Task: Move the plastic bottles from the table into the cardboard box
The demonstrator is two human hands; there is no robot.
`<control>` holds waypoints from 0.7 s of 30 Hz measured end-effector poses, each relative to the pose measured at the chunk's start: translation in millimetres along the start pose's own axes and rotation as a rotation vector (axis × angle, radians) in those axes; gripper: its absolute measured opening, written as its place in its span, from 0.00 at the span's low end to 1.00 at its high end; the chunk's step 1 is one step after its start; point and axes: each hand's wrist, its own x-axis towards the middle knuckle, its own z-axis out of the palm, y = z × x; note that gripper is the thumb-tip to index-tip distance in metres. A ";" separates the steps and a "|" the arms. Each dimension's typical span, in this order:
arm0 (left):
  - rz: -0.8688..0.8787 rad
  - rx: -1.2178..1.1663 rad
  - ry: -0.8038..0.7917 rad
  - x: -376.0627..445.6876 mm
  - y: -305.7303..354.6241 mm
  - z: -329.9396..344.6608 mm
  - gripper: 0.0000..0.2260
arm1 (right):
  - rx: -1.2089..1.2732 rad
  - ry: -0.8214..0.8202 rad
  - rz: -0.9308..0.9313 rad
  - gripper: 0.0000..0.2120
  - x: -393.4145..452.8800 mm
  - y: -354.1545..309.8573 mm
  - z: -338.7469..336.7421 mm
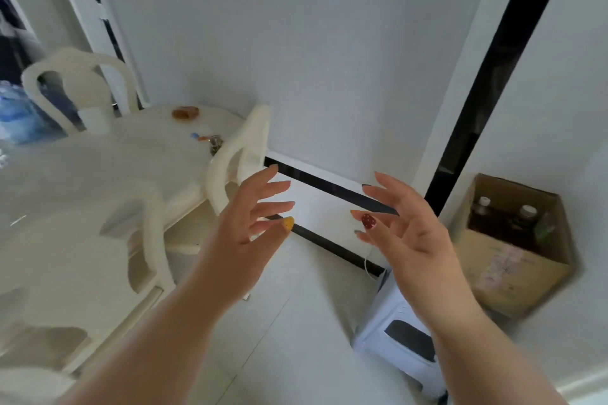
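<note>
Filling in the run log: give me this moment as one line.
left hand: open, empty | right hand: open, empty | cardboard box: on floor, right, bottles inside | table: left

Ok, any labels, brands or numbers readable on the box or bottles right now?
None can be read.
Cardboard box: faint reddish print on its front, too blurred to read.
Bottles in the box: no label text shows.
Blue-wrapped bottles at the table's far left: blurred.

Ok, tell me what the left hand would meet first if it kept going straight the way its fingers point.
Probably the white wall near its black baseboard strip; the left hand has nothing visible before it, though depth is unclear.
</note>
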 end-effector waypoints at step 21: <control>-0.155 0.322 0.610 -392.6 47.7 -433.7 0.28 | 0.323 -0.675 -0.082 0.22 -223.6 -119.9 494.5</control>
